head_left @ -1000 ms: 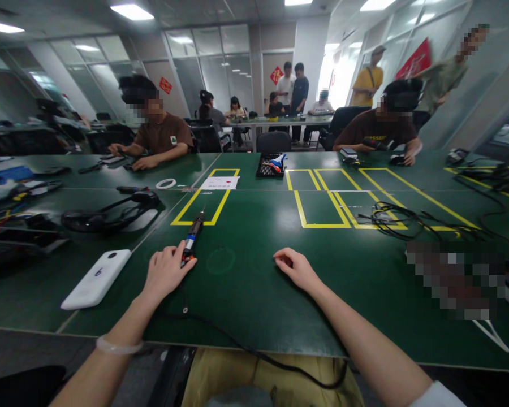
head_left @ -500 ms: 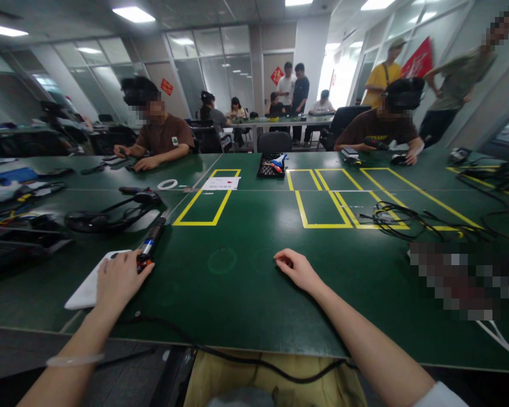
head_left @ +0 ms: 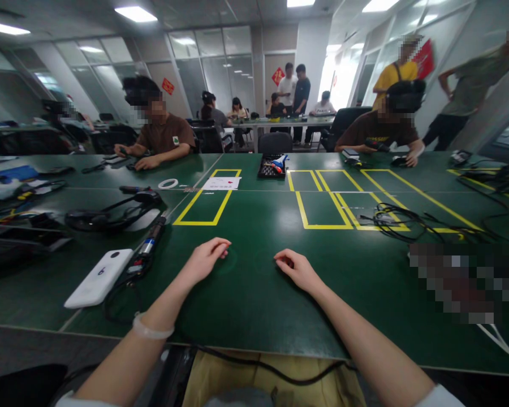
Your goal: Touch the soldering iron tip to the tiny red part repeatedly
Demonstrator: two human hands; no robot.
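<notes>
My left hand [head_left: 206, 259] rests on the green table [head_left: 254, 305] with its fingers curled together, and nothing shows in them. Across a short gap, my right hand [head_left: 296, 268] lies on the table too, fingers bent in toward the thumb, no object visible in it. To the left of my left hand is a black stick-shaped device [head_left: 149, 243] with a blue band and a cable. A flat white case [head_left: 98, 279] with a dark round spot lies beside that device, apart from my hand.
A black headset-like frame [head_left: 110, 217] lies at left. Yellow tape [head_left: 195, 223] marks rectangles, one with a paper sheet [head_left: 221, 183] on it. A black tray [head_left: 272, 174] holds tools. Tangled black cables [head_left: 392, 217] lie at right. Two people [head_left: 163, 133] sit across the table.
My left hand has left the black stick-shaped device and white case and moved right, to the table's middle. My right hand has stayed in place.
</notes>
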